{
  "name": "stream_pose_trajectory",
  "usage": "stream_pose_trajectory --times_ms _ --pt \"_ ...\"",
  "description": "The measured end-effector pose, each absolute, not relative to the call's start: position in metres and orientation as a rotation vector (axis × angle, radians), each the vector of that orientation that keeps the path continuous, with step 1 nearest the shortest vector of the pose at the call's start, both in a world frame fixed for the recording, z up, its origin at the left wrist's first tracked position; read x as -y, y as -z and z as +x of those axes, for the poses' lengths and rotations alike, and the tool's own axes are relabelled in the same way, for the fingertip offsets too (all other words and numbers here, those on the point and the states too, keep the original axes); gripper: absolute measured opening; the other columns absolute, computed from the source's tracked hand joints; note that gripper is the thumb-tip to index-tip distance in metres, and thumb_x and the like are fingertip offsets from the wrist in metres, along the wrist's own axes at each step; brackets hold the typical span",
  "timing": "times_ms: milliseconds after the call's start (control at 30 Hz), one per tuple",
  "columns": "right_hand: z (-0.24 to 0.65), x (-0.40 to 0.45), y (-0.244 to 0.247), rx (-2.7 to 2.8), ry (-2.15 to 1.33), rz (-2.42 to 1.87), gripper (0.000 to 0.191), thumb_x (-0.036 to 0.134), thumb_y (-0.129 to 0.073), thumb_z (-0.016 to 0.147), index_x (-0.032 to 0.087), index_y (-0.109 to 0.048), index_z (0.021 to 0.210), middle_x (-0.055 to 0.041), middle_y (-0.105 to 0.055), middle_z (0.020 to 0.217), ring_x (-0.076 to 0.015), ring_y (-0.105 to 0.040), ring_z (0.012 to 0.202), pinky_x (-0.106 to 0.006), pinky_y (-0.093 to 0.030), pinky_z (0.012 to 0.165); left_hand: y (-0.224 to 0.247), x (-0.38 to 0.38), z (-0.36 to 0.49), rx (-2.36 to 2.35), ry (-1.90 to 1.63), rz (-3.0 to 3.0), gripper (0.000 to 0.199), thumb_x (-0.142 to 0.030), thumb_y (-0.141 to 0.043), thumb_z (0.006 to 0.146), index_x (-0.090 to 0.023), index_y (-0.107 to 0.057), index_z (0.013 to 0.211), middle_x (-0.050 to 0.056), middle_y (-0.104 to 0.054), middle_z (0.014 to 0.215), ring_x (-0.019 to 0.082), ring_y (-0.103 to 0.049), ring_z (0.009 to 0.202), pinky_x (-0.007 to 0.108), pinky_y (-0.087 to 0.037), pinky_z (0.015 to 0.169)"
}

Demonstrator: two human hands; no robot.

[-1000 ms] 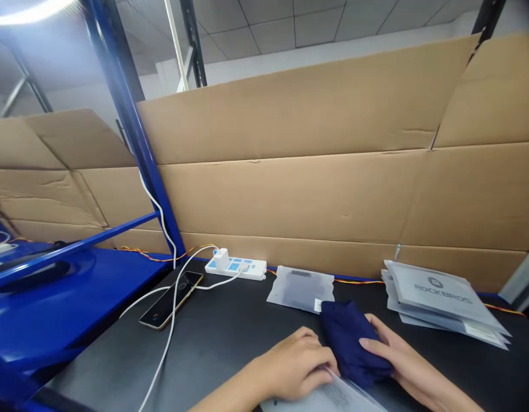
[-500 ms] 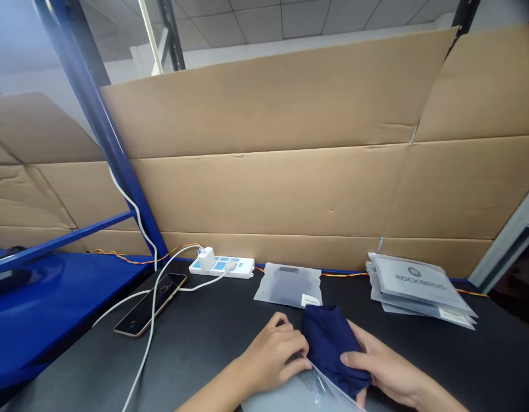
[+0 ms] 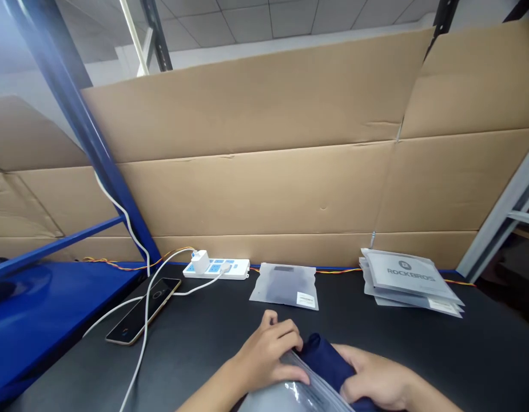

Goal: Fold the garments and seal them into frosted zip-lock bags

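Both hands are at the near edge of the view, working on the black counter [image 3: 182,355]. The left hand [image 3: 268,355] pinches the top edge of a clear plastic bag [image 3: 292,395], with its fingers partly curled. The right hand [image 3: 378,383] is closed over a navy cloth [image 3: 326,360] at the bag's mouth, its lower part cut off by the frame. The cloth sits between the hands, partly in the bag as far as can be told.

Step looks like stuffing the cloth into the bag; next move calls for pushing the rest in while the left hand keeps the mouth open.

Beyond the hands lie a frosted bag [image 3: 283,285], and to the right a stack of grey ROCKBROS bags [image 3: 408,274]. To the left are a phone [image 3: 142,312] and a power strip [image 3: 215,269].

Versus the earlier frame, the cloth sits lower, less of it stands above the bag, and the hands are closer together.
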State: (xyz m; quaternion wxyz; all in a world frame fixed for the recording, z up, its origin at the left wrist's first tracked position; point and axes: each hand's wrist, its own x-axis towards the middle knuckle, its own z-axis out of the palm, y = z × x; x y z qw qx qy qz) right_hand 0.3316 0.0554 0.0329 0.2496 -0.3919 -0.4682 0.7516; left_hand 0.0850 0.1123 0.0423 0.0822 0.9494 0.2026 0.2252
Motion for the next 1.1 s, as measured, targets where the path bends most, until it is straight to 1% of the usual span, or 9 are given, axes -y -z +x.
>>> stream_pose_trajectory --times_ms 133,333,433,533,633,733,867,1000,1100 --pt "0.336 -0.054 -0.035 1.457 -2.13 -1.255 0.03 0.015 -0.072 0.055 0.019 -0.072 0.086 0.0056 -0.061 0.071 -0.0102 -0.051 0.063 -0.02 -0.041 0.06 -0.053 -0.103 0.089 -0.547 -0.513 2.702 0.044 -0.06 -0.066 0.084 -0.024 -0.059 0.11 0.003 -0.065 0.108 0.017 -0.058 0.091 0.032 -0.03 0.085" --pt "0.336 -0.057 -0.046 1.554 -1.716 -1.132 0.035 0.05 -0.067 0.082 0.025 -0.062 0.105 0.0018 -0.062 0.091 -0.0174 -0.055 0.086 -0.027 -0.043 0.079 -0.055 -0.102 0.085 -0.775 -0.416 2.402 0.069 -0.058 -0.074 0.076 -0.028 -0.049 0.132 0.003 -0.063 0.106 0.021 -0.049 0.092 0.029 -0.039 0.081" --pt "0.336 -0.061 -0.046 1.568 -1.453 -1.196 0.037 0.06 -0.049 0.092 0.026 -0.06 0.1 0.0027 -0.06 0.089 -0.018 -0.053 0.087 -0.03 -0.043 0.083 -0.054 -0.108 0.081 -0.833 -0.413 2.372 0.044 -0.053 -0.068 0.085 -0.027 -0.059 0.12 0.001 -0.061 0.095 0.02 -0.047 0.088 0.028 -0.04 0.08" --pt "0.339 -0.061 -0.041 1.61 -1.425 -1.293 0.044 0.066 -0.049 0.089 0.026 -0.067 0.096 -0.0002 -0.062 0.094 -0.021 -0.054 0.091 -0.032 -0.043 0.084 -0.057 -0.111 0.08 -0.798 -0.482 2.38 0.024 -0.046 -0.061 0.092 -0.023 -0.065 0.098 0.001 -0.061 0.1 0.018 -0.047 0.087 0.027 -0.039 0.081" --pt "0.344 -0.059 -0.038 1.63 -1.538 -1.481 0.055 0.073 -0.045 0.087 0.024 -0.071 0.092 -0.0026 -0.064 0.091 -0.021 -0.056 0.081 -0.032 -0.044 0.073 -0.058 -0.109 0.081 -0.733 -0.532 2.372 0.028 -0.045 -0.062 0.091 -0.024 -0.062 0.109 0.002 -0.061 0.108 0.017 -0.048 0.084 0.028 -0.04 0.083" --pt "0.345 -0.057 -0.041 1.644 -1.578 -1.495 0.055 0.071 -0.042 0.089 0.025 -0.071 0.094 -0.0031 -0.064 0.093 -0.0203 -0.055 0.079 -0.031 -0.042 0.067 -0.056 -0.107 0.081 -0.709 -0.474 2.338 0.047 -0.045 -0.07 0.085 -0.029 -0.057 0.126 0.003 -0.062 0.109 0.019 -0.051 0.089 0.031 -0.041 0.086" --pt "0.335 -0.06 -0.044 1.613 -1.456 -1.145 0.024 0.049 -0.057 0.091 0.027 -0.061 0.098 0.0015 -0.059 0.095 -0.0186 -0.052 0.091 -0.029 -0.041 0.081 -0.053 -0.11 0.078 -0.871 -0.441 2.191 0.06 -0.036 -0.074 0.081 -0.033 -0.049 0.136 0.003 -0.058 0.108 0.02 -0.053 0.096 0.029 -0.044 0.081" --pt "0.327 -0.066 -0.043 1.586 -1.358 -1.107 0.019 0.042 -0.061 0.089 0.023 -0.058 0.09 0.0031 -0.056 0.085 -0.0169 -0.052 0.086 -0.027 -0.04 0.079 -0.057 -0.116 0.075 -0.889 -0.399 2.274 0.033 -0.041 -0.07 0.086 -0.029 -0.065 0.116 0.0 -0.059 0.089 0.02 -0.05 0.092 0.028 -0.042 0.081" --pt "0.328 -0.064 -0.049 1.729 -1.331 -1.193 0.035 0.052 -0.051 0.094 0.021 -0.065 0.086 0.0015 -0.059 0.081 -0.0174 -0.053 0.079 -0.027 -0.04 0.075 -0.059 -0.118 0.076 -0.846 -0.384 2.303 0.024 -0.045 -0.07 0.085 -0.022 -0.071 0.09 0.0 -0.061 0.092 0.019 -0.049 0.09 0.026 -0.04 0.079"
